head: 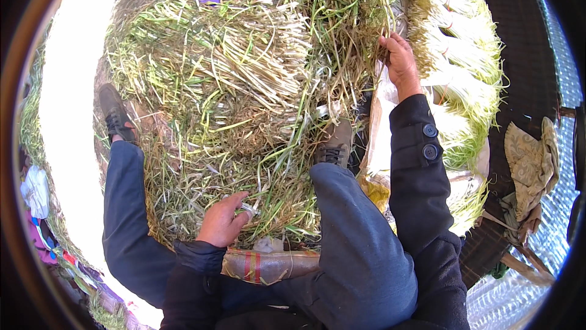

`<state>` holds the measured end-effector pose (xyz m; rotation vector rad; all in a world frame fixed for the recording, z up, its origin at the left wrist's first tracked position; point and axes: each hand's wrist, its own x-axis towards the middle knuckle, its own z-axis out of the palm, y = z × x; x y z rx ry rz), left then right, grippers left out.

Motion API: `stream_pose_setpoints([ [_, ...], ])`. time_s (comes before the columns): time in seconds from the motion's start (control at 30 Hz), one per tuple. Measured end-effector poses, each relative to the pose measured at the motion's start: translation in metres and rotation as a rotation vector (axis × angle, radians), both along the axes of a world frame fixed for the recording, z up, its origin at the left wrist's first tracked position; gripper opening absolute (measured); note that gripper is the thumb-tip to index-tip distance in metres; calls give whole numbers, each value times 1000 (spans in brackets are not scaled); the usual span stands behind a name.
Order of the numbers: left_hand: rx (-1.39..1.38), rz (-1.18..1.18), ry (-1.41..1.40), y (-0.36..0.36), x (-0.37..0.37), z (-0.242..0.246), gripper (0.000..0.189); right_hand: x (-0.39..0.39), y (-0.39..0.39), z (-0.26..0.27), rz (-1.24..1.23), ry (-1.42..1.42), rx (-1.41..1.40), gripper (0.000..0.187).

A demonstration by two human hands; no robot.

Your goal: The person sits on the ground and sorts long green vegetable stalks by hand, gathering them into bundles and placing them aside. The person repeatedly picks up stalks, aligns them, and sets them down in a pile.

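My right hand (400,60) reaches to the edge of a heap of green leafy stalks (348,14) with brown, withered strands. Its thumb and fingers pinch a thin stalk (387,14) there. Low in front of me, my left hand (222,223) hovers over loose leaf litter (192,202), thumb and forefinger apart. A small whitish scrap shows by its fingertips; whether they touch it is unclear. Between my feet and beyond lies a spread of trimmed pale stalks (270,64), their whitish ends mostly pointing right.
Several bundles of pale stalks (462,46) with yellow-green tips and red ties line the right side. A patterned cloth (526,165) hangs farther right. My shoes (116,115) stand in the litter. A striped sack (274,267) lies beneath my legs. Glaring light covers a strip at left.
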<state>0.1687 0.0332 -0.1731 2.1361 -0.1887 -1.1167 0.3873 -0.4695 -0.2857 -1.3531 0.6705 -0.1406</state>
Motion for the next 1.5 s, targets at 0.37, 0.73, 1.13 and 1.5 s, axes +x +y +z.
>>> stream_pose_setpoints([
  [0.37,-13,21,-10,-1,3,10,51,-1,17,26,10,-98,-317,7],
  [0.73,24,1,3,2,-2,9,50,7,20,24,-44,-211,-275,9],
  [1.13,26,-5,34,0,-1,4,50,33,19,-14,348,276,-739,50],
  [1.5,32,-5,8,0,-5,4,48,-15,80,59,313,222,-924,32],
])
